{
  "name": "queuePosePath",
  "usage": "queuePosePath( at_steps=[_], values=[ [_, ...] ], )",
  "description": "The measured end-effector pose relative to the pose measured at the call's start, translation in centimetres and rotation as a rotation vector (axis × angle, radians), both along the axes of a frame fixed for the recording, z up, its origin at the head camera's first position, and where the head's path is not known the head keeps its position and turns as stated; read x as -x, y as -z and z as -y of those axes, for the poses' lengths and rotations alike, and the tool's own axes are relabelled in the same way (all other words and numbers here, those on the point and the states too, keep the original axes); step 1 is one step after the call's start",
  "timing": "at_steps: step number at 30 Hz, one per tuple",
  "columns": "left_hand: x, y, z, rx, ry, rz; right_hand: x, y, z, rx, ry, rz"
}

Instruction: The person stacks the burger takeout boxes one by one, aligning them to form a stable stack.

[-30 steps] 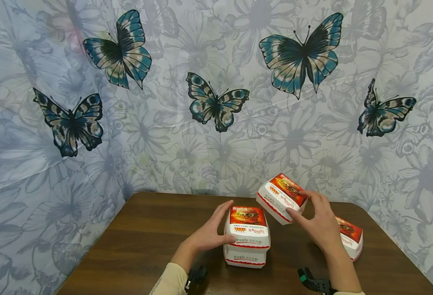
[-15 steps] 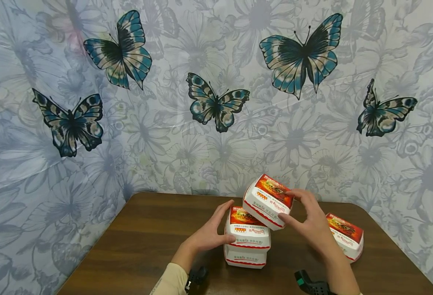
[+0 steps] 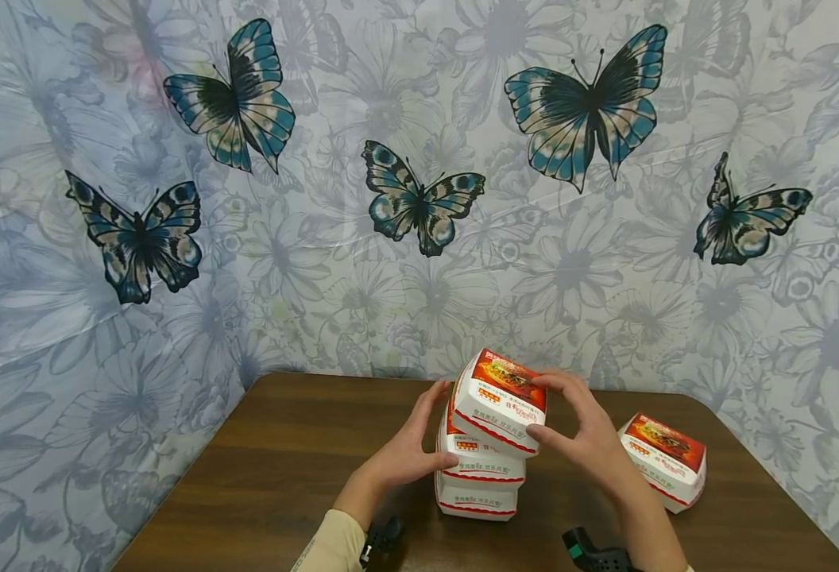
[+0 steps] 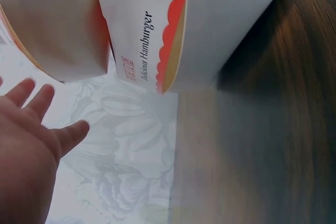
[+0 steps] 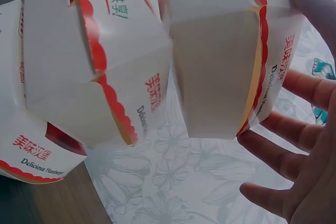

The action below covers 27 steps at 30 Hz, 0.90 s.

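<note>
In the head view, two hamburger boxes stand stacked, white with red-orange tops: a lower box (image 3: 477, 502) and an upper box (image 3: 480, 469). My right hand (image 3: 591, 437) grips a third hamburger box (image 3: 501, 405) by its right side, thumb in front and fingers behind. That box is tilted above the stack, covering most of the upper box's top; in the right wrist view a gap shows between the held box (image 5: 220, 72) and the box below (image 5: 121, 77). At the stack's left side, my left hand (image 3: 401, 453) has its fingers spread, its thumb at the upper box's front corner.
A single hamburger box (image 3: 666, 461) sits angled on the brown wooden table (image 3: 284, 469), to the right of my right hand. Behind the table hangs a pale floral backdrop (image 3: 319, 318) with printed butterflies. Dark wrist devices (image 3: 598, 552) are on both wrists.
My right hand has carried the held box leftward and slightly down, from the stack's right side to above it. The left hand and the stack have stayed put.
</note>
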<state>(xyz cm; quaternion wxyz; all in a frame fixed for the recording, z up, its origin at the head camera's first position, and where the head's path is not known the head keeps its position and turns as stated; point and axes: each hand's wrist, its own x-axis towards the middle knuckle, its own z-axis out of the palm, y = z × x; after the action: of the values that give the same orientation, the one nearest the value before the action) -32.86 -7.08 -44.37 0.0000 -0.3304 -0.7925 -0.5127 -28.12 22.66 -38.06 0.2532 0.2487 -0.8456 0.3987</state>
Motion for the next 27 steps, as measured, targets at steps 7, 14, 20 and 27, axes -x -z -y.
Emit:
queuePosePath(
  at_steps=[7, 14, 20, 27],
  values=[
    [-0.5, -0.7, -0.2, -0.101, -0.036, -0.107, 0.2, 0.3, 0.1, 0.004, -0.032, -0.004],
    [-0.7, -1.0, -0.7, -0.102, -0.015, -0.153, 0.3, 0.6, 0.3, 0.012, -0.076, 0.054],
    [-0.7, -0.8, -0.9, -0.093, -0.011, -0.128, 0.2, 0.8, 0.7, 0.003, -0.083, 0.089],
    [-0.6, -0.8, -1.0, -0.113, -0.005, -0.153, 0.2, 1.0, 1.2, 0.002, -0.118, 0.074]
  ],
)
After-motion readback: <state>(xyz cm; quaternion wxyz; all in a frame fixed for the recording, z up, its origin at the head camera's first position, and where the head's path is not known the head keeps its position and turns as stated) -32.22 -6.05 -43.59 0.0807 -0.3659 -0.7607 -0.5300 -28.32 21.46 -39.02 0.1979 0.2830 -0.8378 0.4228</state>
